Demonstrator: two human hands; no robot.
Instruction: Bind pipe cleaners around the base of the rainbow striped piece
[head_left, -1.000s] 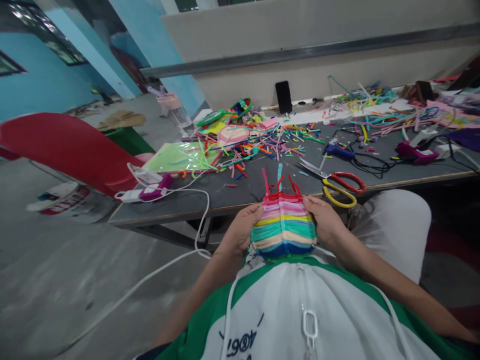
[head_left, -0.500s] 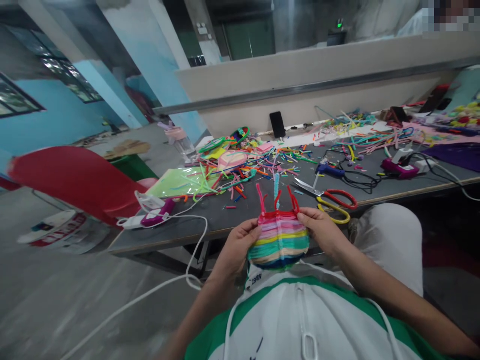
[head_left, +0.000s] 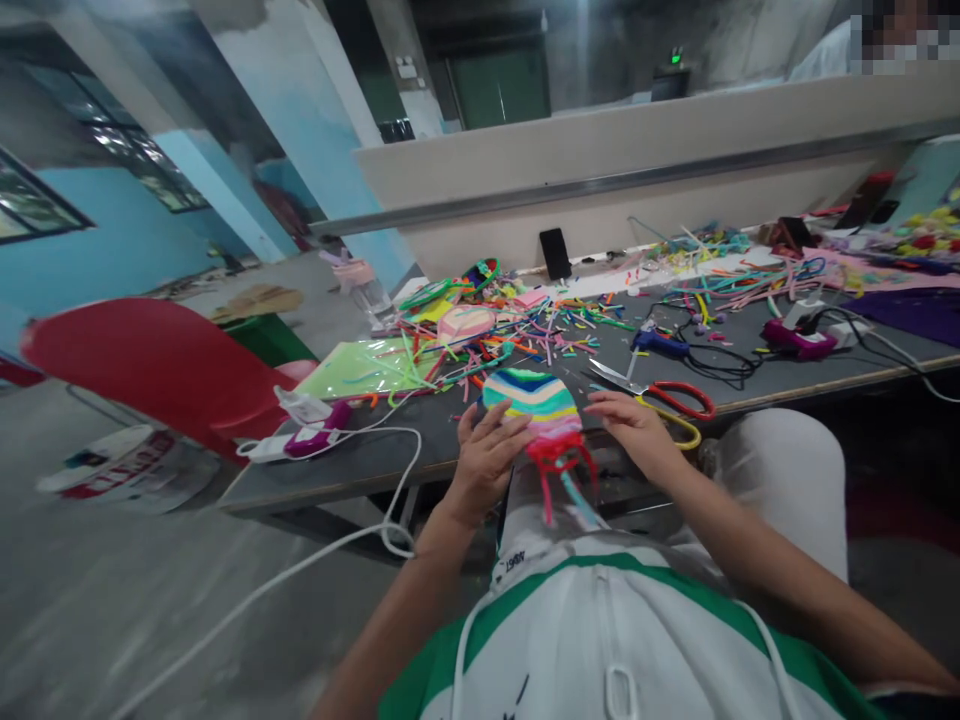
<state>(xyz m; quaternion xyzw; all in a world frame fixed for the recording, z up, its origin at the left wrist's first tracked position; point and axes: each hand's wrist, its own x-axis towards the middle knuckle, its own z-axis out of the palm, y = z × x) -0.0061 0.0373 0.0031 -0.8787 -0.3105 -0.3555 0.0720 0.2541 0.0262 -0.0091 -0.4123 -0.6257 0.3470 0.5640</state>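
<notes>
A striped panel of pipe cleaners [head_left: 536,402] rests at the table's front edge, its rounded green and blue end toward the back. Its red end overhangs the edge, with loose red, pink and light-blue strands [head_left: 574,490] hanging toward me. My left hand [head_left: 487,450] has its fingers spread over the panel's left side; they appear to touch it without wrapping around it. Just right of the panel, my right hand [head_left: 637,432] is open with fingers stretched out, apart from it. Beyond that hand lie scissors [head_left: 679,400] with one red and one yellow handle.
Cut pipe cleaner pieces [head_left: 555,325] are scattered across the dark table [head_left: 375,460]. A blue glue gun [head_left: 660,341] lies near black cords. A purple power strip [head_left: 319,430] trails a white cable at the left corner. A phone [head_left: 555,253] leans at the back. A red chair [head_left: 157,370] stands left.
The striped panel has been turned around, its red strands now pointing toward me instead of away. It has moved forward onto the table edge. My right hand has let go of it.
</notes>
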